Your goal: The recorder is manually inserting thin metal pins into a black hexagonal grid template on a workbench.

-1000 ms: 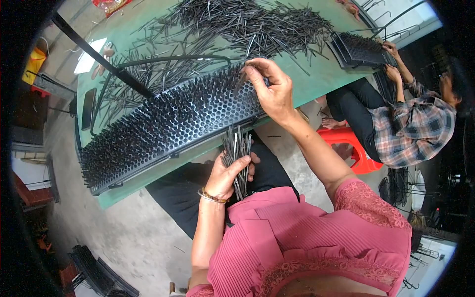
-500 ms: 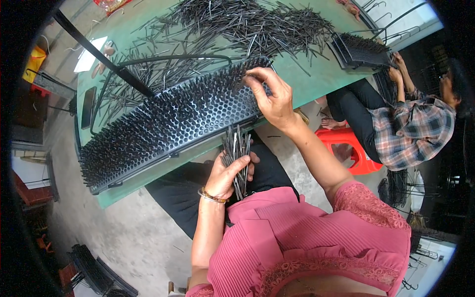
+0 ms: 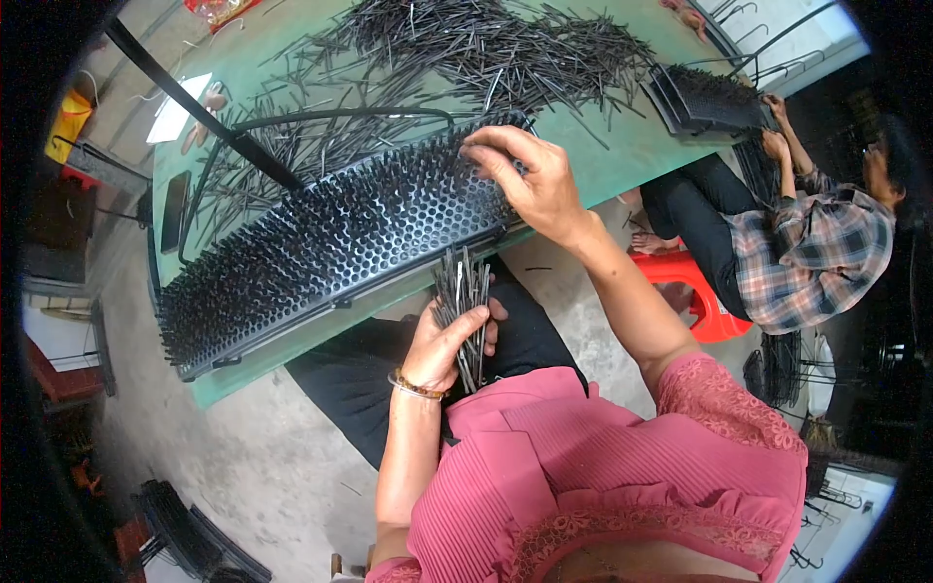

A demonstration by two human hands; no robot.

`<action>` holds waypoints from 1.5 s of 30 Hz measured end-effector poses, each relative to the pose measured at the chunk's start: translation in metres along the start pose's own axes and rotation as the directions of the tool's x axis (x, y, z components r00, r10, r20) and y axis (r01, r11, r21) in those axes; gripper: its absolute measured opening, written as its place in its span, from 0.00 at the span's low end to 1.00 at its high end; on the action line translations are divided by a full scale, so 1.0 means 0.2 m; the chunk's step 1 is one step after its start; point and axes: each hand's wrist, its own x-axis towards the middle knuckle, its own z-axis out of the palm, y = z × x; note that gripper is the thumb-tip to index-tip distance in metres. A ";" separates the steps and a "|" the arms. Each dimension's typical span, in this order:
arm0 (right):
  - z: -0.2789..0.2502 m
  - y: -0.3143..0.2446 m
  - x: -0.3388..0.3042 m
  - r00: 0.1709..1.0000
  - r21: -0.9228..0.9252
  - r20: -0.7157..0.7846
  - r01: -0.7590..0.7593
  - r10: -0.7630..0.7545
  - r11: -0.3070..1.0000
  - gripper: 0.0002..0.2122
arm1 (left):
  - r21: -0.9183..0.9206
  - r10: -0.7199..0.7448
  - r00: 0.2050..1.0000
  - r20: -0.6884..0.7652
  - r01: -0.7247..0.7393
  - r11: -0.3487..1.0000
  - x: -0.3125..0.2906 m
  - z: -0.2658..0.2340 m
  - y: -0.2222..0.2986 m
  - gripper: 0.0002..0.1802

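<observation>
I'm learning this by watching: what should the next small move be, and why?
Perhaps set a strip into an open hole of the black panel with the right hand: that hand is by the standing strips, bare holes show nearby, and the left hand holds a bundle of strips. Whether the right hand pinches one is unclear.

Bare right hand (image 3: 546, 189) over curved, perforated black panel (image 3: 413, 236).
Bare left hand (image 3: 437, 350) grips a bundle of thin, dark grey strips (image 3: 461, 291); a loose black heap of similar strips (image 3: 496, 49) lies beyond the panel on the green tabletop (image 3: 607, 165).
</observation>
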 end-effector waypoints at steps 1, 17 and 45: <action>-0.01 0.01 0.01 1.000 -0.001 -0.002 0.000 0.000 1.000 0.07 | 0.001 -0.001 1.000 0.002 0.001 1.000 0.00 0.00 0.00 0.22; -0.02 0.03 0.04 0.991 0.153 0.074 -0.122 0.112 0.981 0.07 | -0.022 0.004 1.000 -0.009 -0.004 1.000 0.00 0.00 0.00 0.23; 0.09 -0.03 -0.02 0.996 -0.208 -0.054 0.057 -0.069 0.977 0.05 | -0.059 -0.014 0.999 -0.035 0.012 0.998 0.00 0.02 0.02 0.21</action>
